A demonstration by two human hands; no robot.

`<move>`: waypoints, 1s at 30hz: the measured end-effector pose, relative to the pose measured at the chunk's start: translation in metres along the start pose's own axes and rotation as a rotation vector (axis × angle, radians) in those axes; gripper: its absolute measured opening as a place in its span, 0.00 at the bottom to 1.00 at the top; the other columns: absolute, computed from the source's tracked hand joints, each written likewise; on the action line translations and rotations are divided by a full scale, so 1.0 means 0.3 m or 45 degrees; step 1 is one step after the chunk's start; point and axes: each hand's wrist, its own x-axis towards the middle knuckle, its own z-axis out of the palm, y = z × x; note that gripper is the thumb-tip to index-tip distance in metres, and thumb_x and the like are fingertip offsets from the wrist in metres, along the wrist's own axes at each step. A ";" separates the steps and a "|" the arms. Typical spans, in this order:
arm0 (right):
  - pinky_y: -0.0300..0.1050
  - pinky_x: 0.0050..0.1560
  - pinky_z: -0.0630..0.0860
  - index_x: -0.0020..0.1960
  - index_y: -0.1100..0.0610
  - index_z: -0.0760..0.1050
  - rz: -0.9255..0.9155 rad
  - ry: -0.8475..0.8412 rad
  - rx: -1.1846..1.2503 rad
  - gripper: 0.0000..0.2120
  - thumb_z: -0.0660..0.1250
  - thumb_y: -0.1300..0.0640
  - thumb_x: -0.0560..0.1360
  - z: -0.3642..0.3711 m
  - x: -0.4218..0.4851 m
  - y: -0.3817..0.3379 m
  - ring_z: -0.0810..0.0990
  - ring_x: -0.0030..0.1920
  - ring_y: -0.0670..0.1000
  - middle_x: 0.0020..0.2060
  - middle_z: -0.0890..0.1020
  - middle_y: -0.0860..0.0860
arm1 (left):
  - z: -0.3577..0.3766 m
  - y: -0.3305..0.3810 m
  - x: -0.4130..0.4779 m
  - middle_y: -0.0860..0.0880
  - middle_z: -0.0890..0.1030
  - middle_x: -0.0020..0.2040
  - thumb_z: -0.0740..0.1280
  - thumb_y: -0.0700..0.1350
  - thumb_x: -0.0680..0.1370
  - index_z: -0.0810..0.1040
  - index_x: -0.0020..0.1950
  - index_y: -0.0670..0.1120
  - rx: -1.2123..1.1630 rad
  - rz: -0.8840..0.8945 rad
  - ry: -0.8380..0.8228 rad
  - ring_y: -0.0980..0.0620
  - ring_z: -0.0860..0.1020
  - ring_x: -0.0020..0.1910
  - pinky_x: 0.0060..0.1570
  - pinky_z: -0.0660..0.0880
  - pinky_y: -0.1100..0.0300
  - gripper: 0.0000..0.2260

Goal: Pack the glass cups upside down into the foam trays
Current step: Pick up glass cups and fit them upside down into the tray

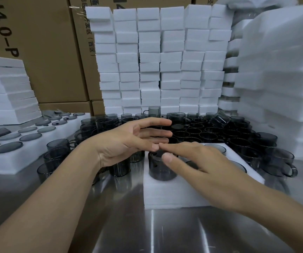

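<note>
So far at least one glass cup [162,168] sits in the foam tray [172,194] at centre, many loose cups [198,132] wait behind, and my left hand [128,141] and right hand [201,161] are both open and empty.

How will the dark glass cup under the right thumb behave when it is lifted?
The cup is probably rigid and fragile: its wall looks thin. Its glossy surface may be slippery. Seated in the foam tray, it seems unlikely to tip.
</note>
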 end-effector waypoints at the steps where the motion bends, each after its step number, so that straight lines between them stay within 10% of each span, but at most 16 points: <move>1: 0.40 0.67 0.73 0.68 0.24 0.73 -0.011 0.003 0.043 0.20 0.52 0.27 0.80 -0.002 0.003 -0.001 0.74 0.66 0.31 0.63 0.79 0.26 | -0.002 0.001 -0.002 0.44 0.82 0.72 0.74 0.32 0.77 0.80 0.74 0.54 0.020 -0.006 -0.005 0.46 0.78 0.74 0.74 0.74 0.55 0.28; 9: 0.39 0.69 0.70 0.63 0.25 0.79 0.104 -0.055 0.154 0.17 0.68 0.30 0.75 -0.023 0.013 0.017 0.73 0.67 0.29 0.63 0.79 0.27 | 0.006 0.015 -0.012 0.53 0.83 0.71 0.77 0.35 0.77 0.82 0.70 0.60 0.277 -0.114 0.023 0.56 0.77 0.74 0.76 0.70 0.50 0.27; 18: 0.52 0.76 0.67 0.68 0.24 0.76 0.142 -0.228 -0.144 0.27 0.59 0.22 0.70 -0.045 0.012 -0.011 0.66 0.76 0.39 0.73 0.70 0.31 | 0.066 0.045 -0.011 0.55 0.81 0.72 0.73 0.31 0.80 0.81 0.71 0.56 0.613 -0.152 -0.026 0.60 0.74 0.75 0.80 0.67 0.44 0.26; 26: 0.52 0.60 0.79 0.57 0.37 0.83 0.159 0.175 -0.161 0.19 0.58 0.35 0.75 -0.077 0.024 0.047 0.81 0.55 0.39 0.53 0.84 0.34 | 0.171 0.051 0.031 0.59 0.78 0.72 0.72 0.52 0.73 0.79 0.70 0.62 0.722 -0.147 0.101 0.60 0.73 0.75 0.76 0.68 0.49 0.24; 30: 0.54 0.47 0.80 0.47 0.43 0.79 0.421 0.294 -0.368 0.11 0.62 0.40 0.80 -0.180 0.049 0.157 0.81 0.44 0.46 0.39 0.83 0.40 | 0.139 0.045 0.023 0.58 0.80 0.65 0.70 0.64 0.80 0.79 0.68 0.63 1.162 -0.197 0.560 0.56 0.79 0.64 0.66 0.76 0.52 0.17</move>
